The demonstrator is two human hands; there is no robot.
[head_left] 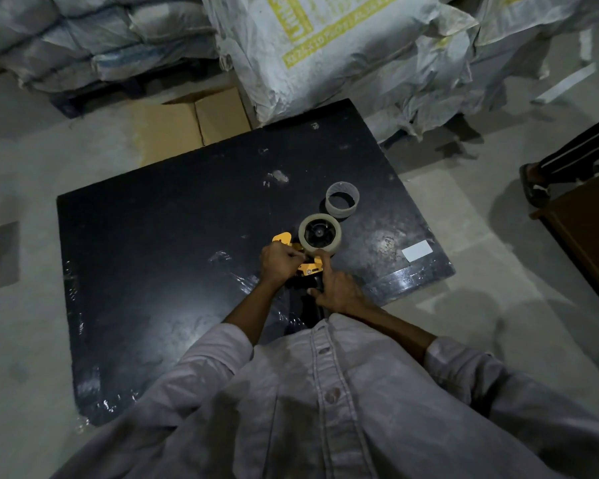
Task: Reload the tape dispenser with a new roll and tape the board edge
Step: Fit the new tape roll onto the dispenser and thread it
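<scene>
Here the right hand grips the tape dispenser by its dark handle, over the black board. Beside it, the left hand pinches the yellow frame. Just beyond both sits the tape roll, mounted; farther off, an empty core.

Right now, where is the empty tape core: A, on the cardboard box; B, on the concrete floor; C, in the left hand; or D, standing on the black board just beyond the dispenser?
D: the empty tape core stands on the black board just past the dispenser, whose new roll is already mounted; the left hand and the right hand are both on the dispenser.
</scene>
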